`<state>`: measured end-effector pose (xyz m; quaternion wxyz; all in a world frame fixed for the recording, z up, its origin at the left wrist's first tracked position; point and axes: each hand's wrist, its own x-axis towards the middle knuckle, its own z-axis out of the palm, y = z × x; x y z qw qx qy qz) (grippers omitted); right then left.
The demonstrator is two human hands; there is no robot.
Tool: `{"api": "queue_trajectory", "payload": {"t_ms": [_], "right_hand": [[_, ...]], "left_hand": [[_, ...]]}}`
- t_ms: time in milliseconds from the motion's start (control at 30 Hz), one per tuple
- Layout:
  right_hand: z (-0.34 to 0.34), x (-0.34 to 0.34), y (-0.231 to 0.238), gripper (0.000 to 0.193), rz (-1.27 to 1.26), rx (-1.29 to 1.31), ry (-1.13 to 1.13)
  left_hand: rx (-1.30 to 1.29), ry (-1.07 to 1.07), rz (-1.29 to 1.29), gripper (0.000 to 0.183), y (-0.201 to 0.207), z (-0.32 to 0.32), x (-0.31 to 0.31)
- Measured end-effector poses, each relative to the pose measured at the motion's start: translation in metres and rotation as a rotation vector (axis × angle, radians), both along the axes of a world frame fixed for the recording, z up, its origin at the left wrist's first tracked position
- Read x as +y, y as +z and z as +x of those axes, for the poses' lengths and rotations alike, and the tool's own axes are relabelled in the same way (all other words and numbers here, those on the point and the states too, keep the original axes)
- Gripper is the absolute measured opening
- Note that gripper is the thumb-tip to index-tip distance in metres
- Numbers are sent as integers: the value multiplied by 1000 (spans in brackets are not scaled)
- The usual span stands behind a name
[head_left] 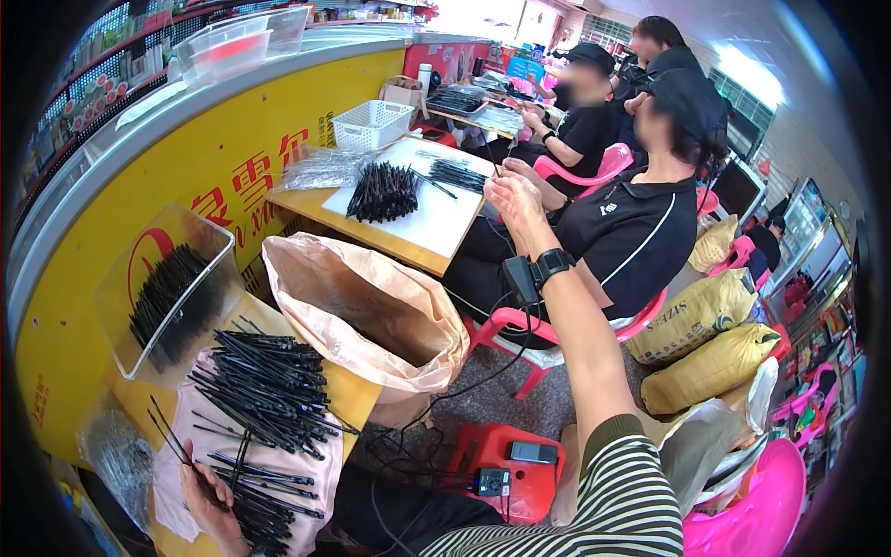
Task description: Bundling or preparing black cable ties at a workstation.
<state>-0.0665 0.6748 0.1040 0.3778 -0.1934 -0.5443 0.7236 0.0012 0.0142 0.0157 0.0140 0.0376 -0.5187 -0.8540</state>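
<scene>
At the lower left, my left hand (206, 501) is closed round a few thin black sticks (167, 434), which point up and away. Beside it, loose piles of similar black rods (269, 385) lie on a pale pink cloth (178, 483) spread over a wooden table. My right arm, in a striped sleeve with a black strap at the wrist, reaches far forward. At its end, my right hand (516, 206) is closed, and a thin dark stick (498, 171) shows at its fingertips. It is beside a seated co-worker, near the white-topped table (445, 227).
A clear bin (176, 306) of black rods stands at left, with an open paper sack (371, 306) beside it. The white-topped table holds a rod bundle (382, 192); a white basket (371, 125) stands behind. Red stool (534, 483), cables, yellow sacks (710, 367) and pink chairs crowd the floor.
</scene>
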Motion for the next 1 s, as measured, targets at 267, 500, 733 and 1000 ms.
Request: {"api": "queue_trajectory", "payload": {"t_ms": [267, 500, 733, 1000], "right_hand": [[2, -11, 1, 38, 15, -18, -19], [-1, -8, 2, 36, 6, -16, -8], [4, -14, 10, 36, -14, -2, -13], [8, -11, 18, 38, -20, 64, -59]], "left_hand": [[6, -6, -2, 44, 4, 2, 0], [15, 3, 7, 45, 3, 2, 0], [19, -18, 18, 46, -1, 1, -2], [17, 1, 3, 46, 1, 1, -2]]}}
